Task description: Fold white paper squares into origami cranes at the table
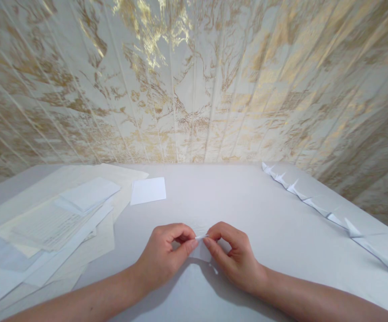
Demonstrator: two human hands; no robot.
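Observation:
My left hand point(169, 250) and my right hand point(234, 255) meet near the middle of the white table. Each pinches an edge of a small folded piece of white paper point(200, 253), thumb against forefinger. The paper hangs between the two pinches, just above the tabletop. Its lower part lies in shade, and the fingers cover both of its ends, so the full shape of the fold cannot be made out. Beyond my hands, a blank white square of paper point(149, 191) lies flat on the table.
Spread over the left side are overlapping papers point(103, 237), including a printed sheet point(46, 226) and a folded white sheet point(90, 193). Several folded paper cranes point(352, 229) stand in a row along the right edge. A gold-patterned wall covering point(194, 89) rises behind the table point(214, 192).

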